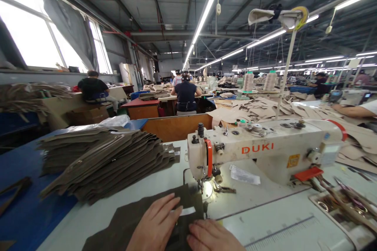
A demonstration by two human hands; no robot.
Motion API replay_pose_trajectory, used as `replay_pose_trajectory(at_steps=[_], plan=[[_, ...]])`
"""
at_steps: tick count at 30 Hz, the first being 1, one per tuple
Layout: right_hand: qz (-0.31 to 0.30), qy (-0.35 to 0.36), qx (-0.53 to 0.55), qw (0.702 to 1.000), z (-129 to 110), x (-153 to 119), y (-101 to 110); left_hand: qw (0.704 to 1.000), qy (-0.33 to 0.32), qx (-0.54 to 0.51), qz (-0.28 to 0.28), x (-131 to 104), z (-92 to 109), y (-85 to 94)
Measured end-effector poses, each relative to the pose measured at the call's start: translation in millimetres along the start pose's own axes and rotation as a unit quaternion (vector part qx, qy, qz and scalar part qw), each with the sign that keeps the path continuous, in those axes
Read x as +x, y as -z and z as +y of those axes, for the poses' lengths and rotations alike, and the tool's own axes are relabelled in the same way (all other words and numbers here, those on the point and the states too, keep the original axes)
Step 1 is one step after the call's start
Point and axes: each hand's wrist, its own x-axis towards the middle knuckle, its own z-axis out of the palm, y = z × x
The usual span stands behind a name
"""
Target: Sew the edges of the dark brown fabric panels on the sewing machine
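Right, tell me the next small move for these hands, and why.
I'd probably nudge the dark cloth to line its edge up with the needle: that edge lies close by it, and the left hand and right hand both rest on the cloth.

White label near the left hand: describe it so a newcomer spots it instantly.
Find the white sewing machine lettered DUKI, then the dark fabric under the left hand. The label is the short white strip just past that hand's fingertips. Unlike the larger white tag on the machine bed, it lies on fabric.
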Motion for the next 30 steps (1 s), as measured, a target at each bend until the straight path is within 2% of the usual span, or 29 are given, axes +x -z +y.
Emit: replay_pose_trajectory(at_steps=[2, 6, 9, 12, 18, 24, 27, 30], plan=[[0.043, 0.013, -0.029, 0.999, -1.1, -1.3, -10.6, 0.999, -0.028, 0.013, -0.024, -3.1, -0.6, -12.2], [0.081, -0.010, -0.018, 0.997, -2.2, 1.4, -1.3, 0.994, -0.050, 0.005, -0.094, -5.6, -1.1, -30.6], [0.099, -0.026, -0.007, 0.995, -1.2, 6.0, 4.4, 0.985, -0.048, -0.033, -0.161, 5.6, 0.2, -30.5], [0.088, -0.018, -0.009, 0.996, -0.5, 3.1, 0.5, 0.976, -0.044, -0.093, -0.193, 18.8, 6.2, -27.2], [0.003, 0.012, -0.021, 1.000, -2.6, -13.1, -11.3, 0.980, 0.001, -0.103, -0.170, 19.6, 22.8, -34.3], [0.034, -0.009, -0.015, 0.999, -4.8, -17.6, -16.5, 0.987, 0.006, -0.089, -0.131, 18.4, 25.5, -42.0], [0.021, -0.007, -0.019, 1.000, -4.9, -15.7, -14.6, 0.989, 0.006, -0.086, -0.117, 21.2, 25.4, -44.6], [0.050, -0.025, -0.004, 0.998, -4.9, -8.8, -9.7, 0.989, 0.003, -0.093, -0.115, 24.3, 26.7, -44.0]])
